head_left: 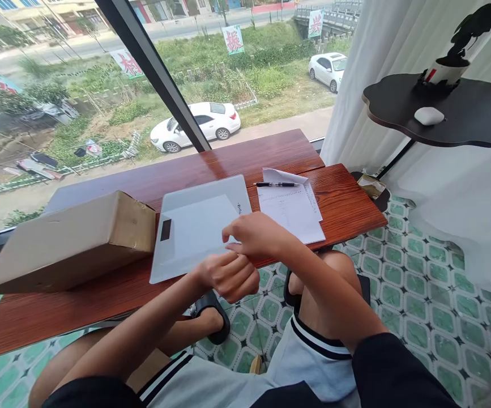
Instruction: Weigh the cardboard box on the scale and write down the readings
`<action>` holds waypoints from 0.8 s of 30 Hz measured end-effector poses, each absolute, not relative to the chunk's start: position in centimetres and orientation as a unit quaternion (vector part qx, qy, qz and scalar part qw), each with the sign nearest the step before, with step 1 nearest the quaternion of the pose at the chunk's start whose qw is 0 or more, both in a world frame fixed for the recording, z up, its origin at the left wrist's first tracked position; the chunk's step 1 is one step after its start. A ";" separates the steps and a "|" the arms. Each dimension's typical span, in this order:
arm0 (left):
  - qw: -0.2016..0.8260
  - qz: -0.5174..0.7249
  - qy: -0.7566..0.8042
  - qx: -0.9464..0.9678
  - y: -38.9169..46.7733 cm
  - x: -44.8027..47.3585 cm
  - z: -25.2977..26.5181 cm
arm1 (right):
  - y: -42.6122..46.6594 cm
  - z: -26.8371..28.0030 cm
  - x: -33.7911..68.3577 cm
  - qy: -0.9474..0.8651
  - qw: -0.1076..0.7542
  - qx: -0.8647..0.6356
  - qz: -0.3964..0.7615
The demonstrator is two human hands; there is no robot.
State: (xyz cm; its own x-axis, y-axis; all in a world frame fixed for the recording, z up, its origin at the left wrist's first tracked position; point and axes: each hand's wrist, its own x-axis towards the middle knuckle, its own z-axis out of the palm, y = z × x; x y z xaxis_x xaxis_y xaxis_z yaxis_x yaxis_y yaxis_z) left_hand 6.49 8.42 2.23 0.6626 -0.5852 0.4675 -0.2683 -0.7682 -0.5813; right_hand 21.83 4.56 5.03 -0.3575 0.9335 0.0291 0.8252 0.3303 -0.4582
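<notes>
My left hand (231,276) is closed in a fist above the front edge of the table, knuckles towards me, with no object showing in it. Just above it and overlapping it is my right hand (251,235). Its index finger is bent and stands apart from the thumb, and nothing shows between them. Both hands hover in front of a flat pale glass scale (181,266) with a small dark display at its left side. A lighter rectangle shows on its top; I cannot tell whether it is paper or a reflection.
A cardboard box (71,238) stands on the left of the reddish wooden table (342,198). Written sheets (287,212) and a black pen (277,184) lie right of the scale. A dark side table (478,113) holds a plant pot (447,71) and a white object (429,116).
</notes>
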 end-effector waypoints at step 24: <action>0.046 -0.095 0.035 -0.994 4.8 20.5 -1.3 | 6.4 1.5 35.5 -0.574 0.118 -0.810 0.012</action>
